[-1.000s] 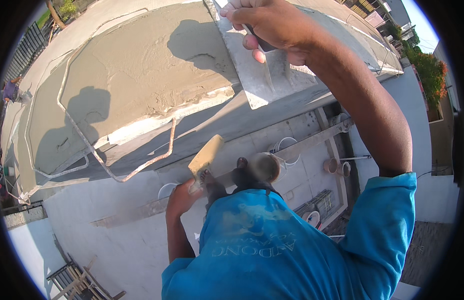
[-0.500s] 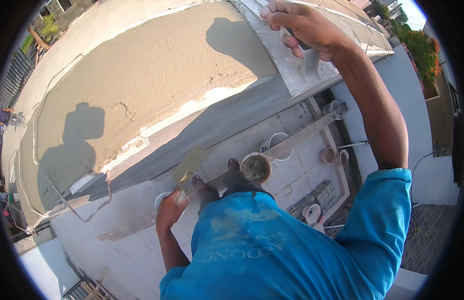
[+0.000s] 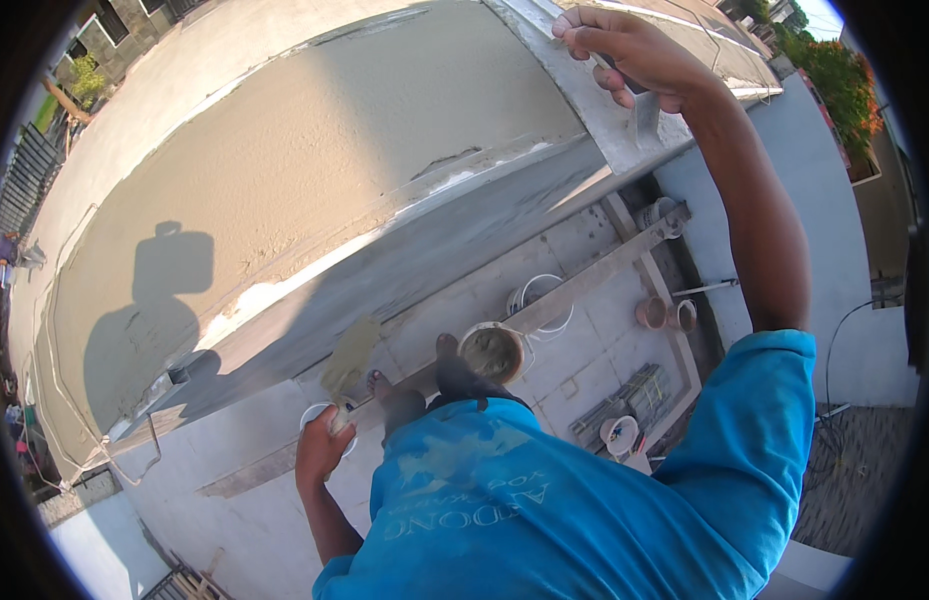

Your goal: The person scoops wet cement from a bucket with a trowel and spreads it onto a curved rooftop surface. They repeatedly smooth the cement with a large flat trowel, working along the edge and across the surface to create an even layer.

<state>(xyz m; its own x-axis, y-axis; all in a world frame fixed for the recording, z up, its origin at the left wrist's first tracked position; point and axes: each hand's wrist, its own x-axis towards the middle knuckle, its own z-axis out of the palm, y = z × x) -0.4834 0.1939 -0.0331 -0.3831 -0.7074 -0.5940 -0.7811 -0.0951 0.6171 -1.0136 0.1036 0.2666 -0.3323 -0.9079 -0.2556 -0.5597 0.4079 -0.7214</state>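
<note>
My right hand point(image 3: 634, 55), raised at the upper right, is closed round the handle of a plastering float. The long, pale, mortar-smeared blade of the plastering float point(image 3: 574, 85) lies against the wet cement surface point(image 3: 274, 160) at its right end. Low at my left side, my left hand point(image 3: 320, 448) grips a trowel by its handle. Grey-beige mortar coats the blade of the trowel point(image 3: 351, 355), which hangs beside the wall below the ledge. My fingers hide most of both handles.
My feet stand on a narrow plank point(image 3: 604, 262) above a tiled floor. Beside them is a bucket of mortar point(image 3: 491, 354), with a white bucket point(image 3: 540, 303) behind it. Bent wire point(image 3: 59, 385) sticks up at the ledge's left end. Two reddish-brown pots point(image 3: 665, 313) sit farther right.
The whole view has shifted a little. The float and my right hand appear slightly farther right; my left hand and the trowel sit a little farther left. Both grips are unchanged.
</note>
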